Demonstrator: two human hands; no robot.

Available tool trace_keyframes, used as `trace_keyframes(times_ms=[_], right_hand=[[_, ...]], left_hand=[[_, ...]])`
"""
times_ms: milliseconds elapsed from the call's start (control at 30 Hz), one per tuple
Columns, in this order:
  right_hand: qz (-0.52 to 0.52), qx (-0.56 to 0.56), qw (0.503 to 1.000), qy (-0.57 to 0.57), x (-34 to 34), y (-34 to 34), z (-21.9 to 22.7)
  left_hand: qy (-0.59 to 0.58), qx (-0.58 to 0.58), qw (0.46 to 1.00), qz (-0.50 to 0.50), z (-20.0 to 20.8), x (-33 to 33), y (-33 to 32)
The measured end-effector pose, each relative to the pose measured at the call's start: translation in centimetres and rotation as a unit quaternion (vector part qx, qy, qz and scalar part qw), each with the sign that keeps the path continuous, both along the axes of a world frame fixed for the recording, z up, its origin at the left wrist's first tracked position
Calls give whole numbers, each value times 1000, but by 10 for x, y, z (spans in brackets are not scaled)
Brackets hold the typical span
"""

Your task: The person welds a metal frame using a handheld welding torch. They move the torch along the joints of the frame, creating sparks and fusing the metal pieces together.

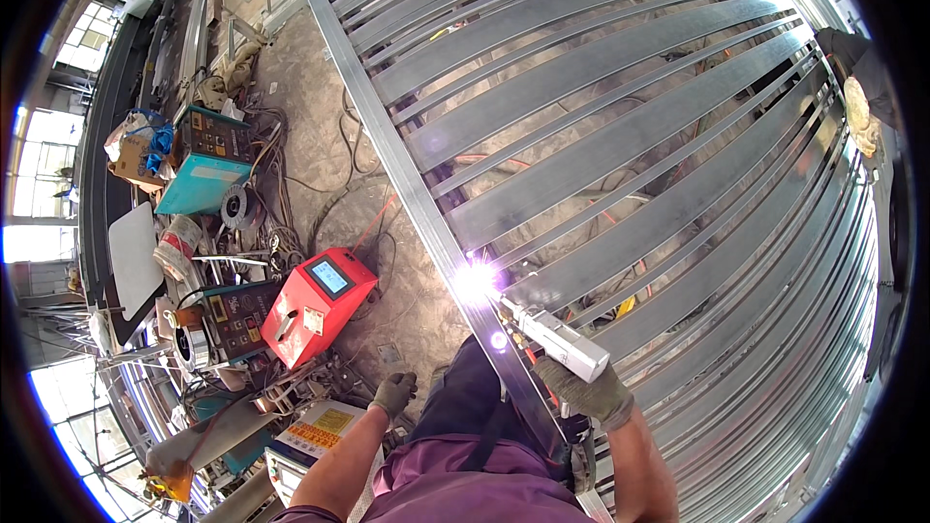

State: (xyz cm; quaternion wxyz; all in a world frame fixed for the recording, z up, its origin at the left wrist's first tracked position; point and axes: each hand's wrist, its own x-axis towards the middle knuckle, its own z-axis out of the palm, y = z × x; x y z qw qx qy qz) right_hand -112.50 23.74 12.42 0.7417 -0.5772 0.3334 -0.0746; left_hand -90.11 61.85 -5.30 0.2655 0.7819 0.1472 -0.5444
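My right hand (588, 390), in a grey-green work glove, is closed round a white handheld welding gun (557, 337). The gun's narrow nozzle points at the long metal side rail (417, 174) of a large slatted metal frame. At its tip a bright white-purple weld flash (478, 280) hides the joint where a slat meets the rail. A smaller purple spot of light shows just below the flash. My left hand (394, 393), also gloved, hangs beside my left leg with its fingers curled in. Nothing shows in it, and it is apart from the frame.
A red machine with a screen (329, 277) stands on the floor at left, near a teal welding machine (203, 163) and a wire spool (236, 207). Cables (349, 150) cross the concrete floor. At the far right another person's gloved hand (858, 116) is at the frame's edge.
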Motion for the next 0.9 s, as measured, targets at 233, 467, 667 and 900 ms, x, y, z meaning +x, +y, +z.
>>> trace_keyframes(times_ms=[233, 467, 667, 900], right_hand=[[-10, 27, 999, 31, -1, 3, 7], [-4, -11, 995, 102, -11, 10, 20], [-7, -46, 997, 65, -30, 11, 22], [-10, 9, 1000, 23, -32, 7, 7]], left_hand=[[-25, -10, 999, -33, -5, 11, -7], [-85, -88, 992, -39, -20, 51, -57], [-57, -124, 989, -63, 5, 55, -98], [-40, -78, 989, -122, 11, 16, -36]])
